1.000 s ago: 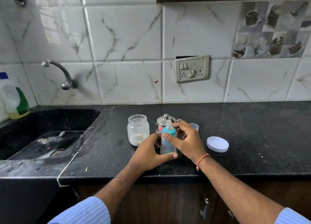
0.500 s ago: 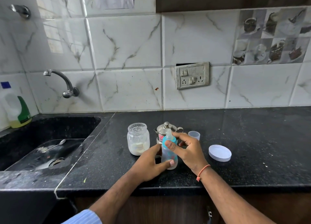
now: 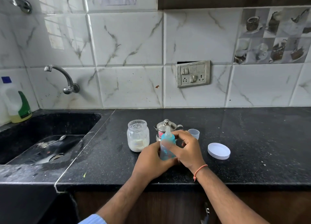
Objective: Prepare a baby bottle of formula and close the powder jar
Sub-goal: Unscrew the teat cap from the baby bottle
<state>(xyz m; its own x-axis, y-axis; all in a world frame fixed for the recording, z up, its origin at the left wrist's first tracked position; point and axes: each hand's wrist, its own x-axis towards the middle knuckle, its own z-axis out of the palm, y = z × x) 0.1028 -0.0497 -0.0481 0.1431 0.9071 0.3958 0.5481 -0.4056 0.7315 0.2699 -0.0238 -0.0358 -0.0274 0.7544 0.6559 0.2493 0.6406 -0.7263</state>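
The baby bottle (image 3: 166, 145) stood upright on the black countertop (image 3: 252, 139), long axis vertical, teat pointing up, just beside the open powder jar (image 3: 138, 135). The left hand (image 3: 151, 161) gripped its lower body; the right hand (image 3: 186, 148) curled around the blue collar. Versus 0.5 s ago, grips and bottle position were unchanged; the white lid (image 3: 218, 151) stayed off.

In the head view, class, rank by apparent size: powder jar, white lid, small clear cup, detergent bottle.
1. Detergent bottle, at the frame's edge, so distorted.
2. Powder jar.
3. White lid, lying flat.
4. Small clear cup, partly hidden.
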